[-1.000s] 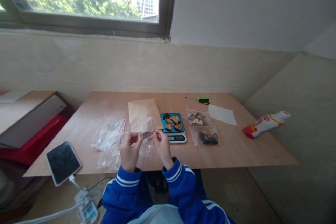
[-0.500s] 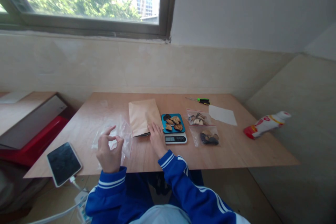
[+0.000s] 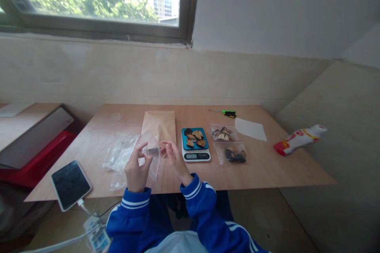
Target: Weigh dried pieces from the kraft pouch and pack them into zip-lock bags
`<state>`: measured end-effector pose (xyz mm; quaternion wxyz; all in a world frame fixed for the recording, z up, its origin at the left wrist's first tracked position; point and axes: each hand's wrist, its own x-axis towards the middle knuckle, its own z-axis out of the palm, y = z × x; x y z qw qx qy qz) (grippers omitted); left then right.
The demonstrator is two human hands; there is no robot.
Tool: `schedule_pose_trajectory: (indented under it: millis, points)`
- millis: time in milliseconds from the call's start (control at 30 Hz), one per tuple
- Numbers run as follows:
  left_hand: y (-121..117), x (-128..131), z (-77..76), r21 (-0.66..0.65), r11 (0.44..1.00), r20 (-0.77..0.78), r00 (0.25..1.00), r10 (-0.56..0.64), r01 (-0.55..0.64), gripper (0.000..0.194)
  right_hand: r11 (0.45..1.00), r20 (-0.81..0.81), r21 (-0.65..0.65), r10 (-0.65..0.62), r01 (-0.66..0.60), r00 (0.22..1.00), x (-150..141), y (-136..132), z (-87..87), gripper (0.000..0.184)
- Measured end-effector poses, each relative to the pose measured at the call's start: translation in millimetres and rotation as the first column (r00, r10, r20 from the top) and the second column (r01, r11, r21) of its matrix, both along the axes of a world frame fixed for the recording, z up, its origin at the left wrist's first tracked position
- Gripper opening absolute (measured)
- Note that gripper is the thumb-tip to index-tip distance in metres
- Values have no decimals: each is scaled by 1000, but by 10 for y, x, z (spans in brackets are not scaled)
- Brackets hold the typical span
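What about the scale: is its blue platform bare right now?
No, several dried brown pieces lie on the blue platform of the scale.

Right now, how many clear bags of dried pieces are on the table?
2: the far bag, right of the scale; the near bag, in front of it. The brown paper could hide more.
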<state>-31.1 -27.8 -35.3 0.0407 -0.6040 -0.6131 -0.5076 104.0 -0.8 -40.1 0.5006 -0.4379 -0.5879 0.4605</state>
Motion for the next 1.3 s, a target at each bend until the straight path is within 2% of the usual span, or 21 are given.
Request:
schedule_pose_trajectory:
  millis: [67, 167, 267, 333, 400, 467, 567, 667, 733, 800, 867, 933, 1033, 1133, 1233, 1300]
  points:
    - [12, 73, -2, -20, 999, -1, 999, -39, 39, 33, 998, 19, -27, 53, -53, 998, 27, -56, 54, 38]
    - [12, 173, 6, -28, 996, -3, 997, -80, 80, 37, 999, 103, -31, 14, -11, 995, 84, -31, 2, 35]
    - [11, 215, 13, 39, 995, 56, 994, -92, 90, 18, 994, 135, -78, -61, 72, 989, 213, 59, -136, 24]
    - [23, 221, 26, 129, 988, 122, 988, -96, 80, 3, 984, 142, -158, -60, 82, 988, 325, 104, -202, 22]
    - [49, 235, 50, 205, 974, 178, 975, -134, 97, 15, 966, 129, -258, 23, 11, 991, 426, 117, -217, 20]
    - [84, 271, 81, 253, 953, 225, 947, -227, 168, 21, 944, 98, -316, 129, -92, 987, 495, 100, -184, 16]
    - [145, 346, 110, 272, 915, 289, 882, -373, 298, 25, 935, 69, -286, 240, -211, 968, 563, 61, -96, 11]
    - [204, 390, 103, 207, 927, 335, 868, -367, 313, 24, 926, 50, -238, 312, -292, 949, 693, 74, -42, 31]
    - [243, 391, 92, 163, 958, 373, 884, -281, 236, 24, 962, 83, -167, 232, -216, 969, 849, 131, -57, 39]
    - [289, 381, 85, 133, 982, 414, 892, -180, 136, 24, 1000, 187, -18, 10, -6, 982, 1044, 219, -123, 38]
    - [344, 373, 87, 116, 992, 447, 889, -100, 53, 22, 969, 340, 160, -231, 186, 912, 1234, 317, -231, 33]
    - [403, 382, 94, 99, 995, 476, 878, -44, -4, 20, 935, 502, 264, -344, 238, 794, 1377, 405, -356, 36]
    - [473, 436, 107, 93, 995, 527, 850, -25, -28, 19, 950, 689, 249, -310, 187, 655, 1458, 511, -507, 58]
    - [493, 517, 113, 102, 995, 578, 814, -59, 0, 19, 978, 797, 178, -210, 111, 566, 1428, 610, -572, 76]
    - [470, 586, 103, 87, 996, 596, 800, -74, 28, 19, 990, 832, 131, -137, 49, 538, 1392, 700, -583, 80]
    - [445, 613, 87, 62, 997, 595, 801, -68, 39, 20, 990, 826, 134, -130, 32, 548, 1392, 738, -587, 75]
